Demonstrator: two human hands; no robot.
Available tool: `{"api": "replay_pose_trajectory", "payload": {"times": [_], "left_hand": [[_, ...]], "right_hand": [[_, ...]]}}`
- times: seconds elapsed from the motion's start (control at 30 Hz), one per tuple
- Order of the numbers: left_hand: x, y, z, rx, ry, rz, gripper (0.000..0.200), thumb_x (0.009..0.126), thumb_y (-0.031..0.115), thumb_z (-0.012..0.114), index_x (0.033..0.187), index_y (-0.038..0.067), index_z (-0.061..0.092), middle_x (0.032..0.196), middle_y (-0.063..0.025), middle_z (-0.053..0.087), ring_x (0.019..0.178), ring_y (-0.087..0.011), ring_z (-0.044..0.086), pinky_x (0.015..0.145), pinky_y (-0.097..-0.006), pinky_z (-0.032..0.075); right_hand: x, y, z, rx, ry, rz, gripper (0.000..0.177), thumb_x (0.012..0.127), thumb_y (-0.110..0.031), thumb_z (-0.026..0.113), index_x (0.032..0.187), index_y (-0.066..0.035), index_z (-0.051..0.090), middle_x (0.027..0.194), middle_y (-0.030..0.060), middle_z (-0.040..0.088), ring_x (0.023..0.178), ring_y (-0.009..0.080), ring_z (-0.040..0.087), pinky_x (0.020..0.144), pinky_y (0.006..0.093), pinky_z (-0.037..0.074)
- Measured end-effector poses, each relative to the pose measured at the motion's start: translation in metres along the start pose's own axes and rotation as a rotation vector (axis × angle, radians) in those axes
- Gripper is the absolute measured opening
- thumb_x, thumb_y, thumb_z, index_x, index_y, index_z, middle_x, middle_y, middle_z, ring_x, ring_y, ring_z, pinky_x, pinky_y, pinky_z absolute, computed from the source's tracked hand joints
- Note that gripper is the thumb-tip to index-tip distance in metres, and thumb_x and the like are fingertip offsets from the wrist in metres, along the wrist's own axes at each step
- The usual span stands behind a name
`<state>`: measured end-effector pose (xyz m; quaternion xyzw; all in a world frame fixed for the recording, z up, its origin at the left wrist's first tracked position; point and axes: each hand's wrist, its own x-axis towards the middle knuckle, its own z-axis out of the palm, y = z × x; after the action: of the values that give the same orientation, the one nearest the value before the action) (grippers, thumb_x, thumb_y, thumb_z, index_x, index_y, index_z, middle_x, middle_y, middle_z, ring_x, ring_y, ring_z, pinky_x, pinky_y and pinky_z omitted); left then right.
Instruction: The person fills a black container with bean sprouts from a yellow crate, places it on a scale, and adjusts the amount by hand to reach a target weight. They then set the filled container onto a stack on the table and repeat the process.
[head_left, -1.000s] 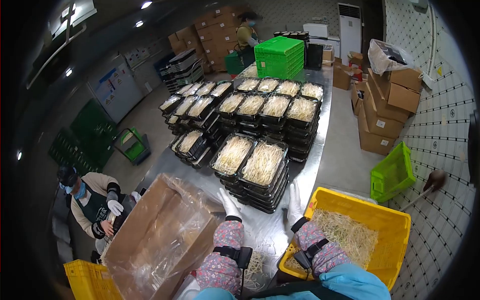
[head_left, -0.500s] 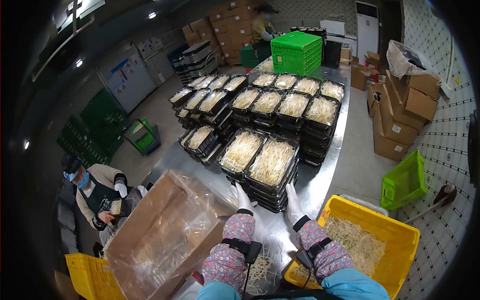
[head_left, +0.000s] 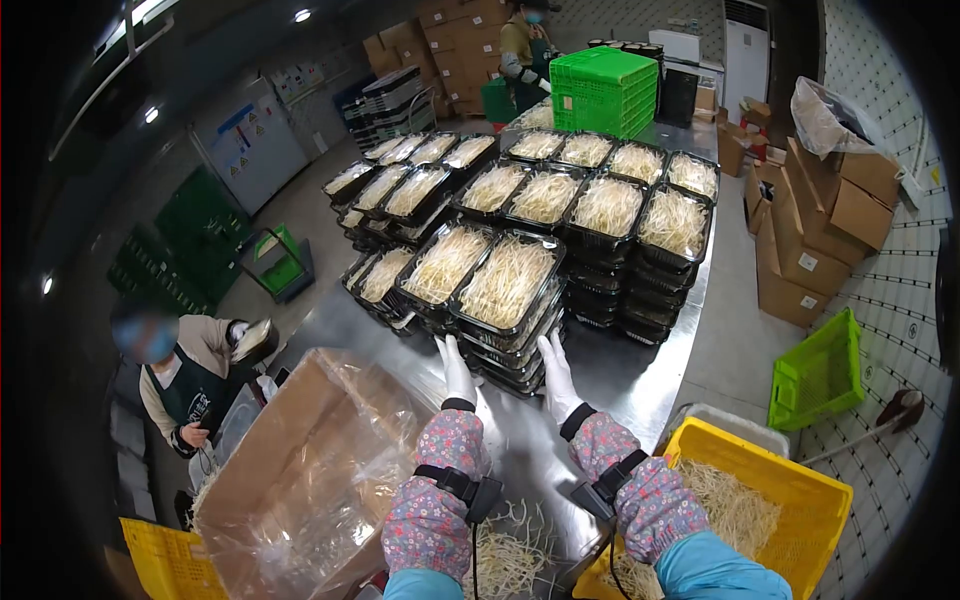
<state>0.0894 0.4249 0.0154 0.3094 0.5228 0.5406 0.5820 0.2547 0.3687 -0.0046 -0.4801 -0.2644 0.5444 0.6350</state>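
Note:
My left hand (head_left: 457,374), in a white glove, lies with straight fingers against the near side of a stack of black plastic trays filled with bean sprouts (head_left: 507,282). On the right side of that stack, my gloved right hand (head_left: 561,382) rests with its fingers extended. A neighbouring stack topped by another sprout tray (head_left: 447,264) sits directly to its left. Further stacks of sprout trays (head_left: 607,206) stand close behind on the steel table (head_left: 640,385). Loose bean sprouts (head_left: 510,550) lie on the metal below my wrists.
An open cardboard box with a clear liner (head_left: 310,480) is at the left, a yellow crate of sprouts (head_left: 800,520) at the right. A green crate (head_left: 603,95) stands at the table's far end. One co-worker (head_left: 185,385) holds a tray at left; another person (head_left: 525,60) stands behind.
Both my hands and the tray stack have moved away from me and leftward, toward the other stacks. My view has shifted slightly. The co-worker at left has raised a tray.

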Motion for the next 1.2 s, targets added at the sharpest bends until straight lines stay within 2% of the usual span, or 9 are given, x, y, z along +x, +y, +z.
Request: {"api": "replay_pose_trajectory", "payload": {"times": [0.13,0.17,0.2,0.27,0.47,0.6,0.77,1.0,1.2], "left_hand": [[0.031,0.000,0.004,-0.088,-0.024,0.046,0.071,0.099,0.057,0.041,0.157,0.035,0.007,0.161,-0.0005,0.022,0.139,-0.0328,0.035,0.097,-0.0652,0.035],[0.041,-0.004,0.006,-0.055,0.038,0.071,0.072,0.094,0.065,0.043,0.155,0.037,0.017,0.153,-0.0016,0.037,0.130,-0.0317,0.046,0.091,-0.0653,0.043],[0.049,-0.003,0.007,-0.028,0.008,0.146,0.073,0.094,0.065,0.043,0.155,0.037,0.017,0.154,-0.0018,0.037,0.131,-0.0318,0.046,0.093,-0.0652,0.042],[0.059,-0.003,0.005,-0.044,0.015,0.028,0.074,0.093,0.067,0.044,0.155,0.036,0.018,0.152,-0.0024,0.039,0.132,-0.0322,0.045,0.097,-0.0658,0.039],[0.060,-0.001,0.002,-0.050,0.006,-0.024,0.077,0.091,0.069,0.046,0.155,0.035,0.021,0.154,-0.0045,0.037,0.130,-0.0308,0.046,0.097,-0.0593,0.042],[0.029,0.010,0.015,-0.059,0.105,0.095,0.082,0.092,0.064,0.052,0.154,0.016,0.028,0.157,-0.0063,0.032,0.135,-0.0255,0.039,0.101,-0.0355,0.041],[-0.020,-0.008,0.011,-0.198,0.099,0.171,0.080,0.094,0.058,0.054,0.154,0.013,0.027,0.160,-0.0066,0.026,0.146,-0.0281,0.025,0.108,-0.0527,0.030],[-0.175,0.009,-0.017,-0.492,-0.182,-0.023,0.056,0.105,0.039,0.038,0.151,0.008,0.028,0.156,-0.0122,0.032,0.137,-0.0324,0.040,0.107,-0.0483,0.038],[-0.301,0.070,-0.101,-0.458,-0.196,0.055,0.057,0.103,0.043,0.042,0.146,0.006,0.035,0.148,-0.0167,0.042,0.129,-0.0359,0.048,0.105,-0.0526,0.043]], "right_hand": [[0.033,0.006,0.006,0.040,-0.044,-0.012,0.086,0.097,-0.045,0.056,0.156,-0.002,0.010,0.162,0.0126,0.017,0.149,0.0213,0.017,0.120,0.0322,0.013],[0.037,0.005,0.009,-0.016,-0.029,-0.060,0.084,0.094,-0.052,0.057,0.156,-0.010,0.018,0.163,0.0198,0.010,0.151,0.0301,-0.009,0.119,0.0401,-0.004],[0.039,0.000,0.009,-0.026,-0.022,-0.003,0.085,0.097,-0.046,0.056,0.155,-0.002,0.014,0.163,0.0118,0.017,0.149,0.0218,0.014,0.120,0.0320,0.011],[0.049,0.003,0.012,0.011,-0.055,-0.057,0.087,0.093,-0.056,0.056,0.156,-0.010,0.017,0.163,0.0202,0.009,0.151,0.0301,-0.011,0.119,0.0409,-0.005],[0.060,0.003,0.017,-0.002,-0.025,-0.028,0.088,0.093,-0.058,0.054,0.157,-0.011,0.015,0.163,0.0203,0.007,0.150,0.0295,-0.014,0.118,0.0422,-0.007],[0.057,-0.001,0.008,-0.037,-0.113,-0.064,0.085,0.095,-0.058,0.050,0.157,-0.012,0.013,0.163,0.0174,0.008,0.151,0.0314,-0.011,0.119,0.0422,-0.004],[0.032,0.011,-0.008,-0.088,0.142,-0.178,0.071,0.100,-0.048,0.046,0.156,-0.012,0.019,0.162,0.0112,0.017,0.149,0.0291,0.006,0.120,0.0382,0.006],[-0.017,0.065,-0.008,0.121,0.457,-0.090,0.066,0.096,-0.029,0.061,0.151,-0.008,0.031,0.152,0.0153,0.036,0.140,0.0262,0.035,0.115,0.0365,0.027],[-0.065,0.075,0.013,0.124,0.383,0.008,0.064,0.096,-0.019,0.061,0.151,-0.009,0.030,0.152,0.0163,0.035,0.141,0.0263,0.033,0.116,0.0372,0.024]]}}
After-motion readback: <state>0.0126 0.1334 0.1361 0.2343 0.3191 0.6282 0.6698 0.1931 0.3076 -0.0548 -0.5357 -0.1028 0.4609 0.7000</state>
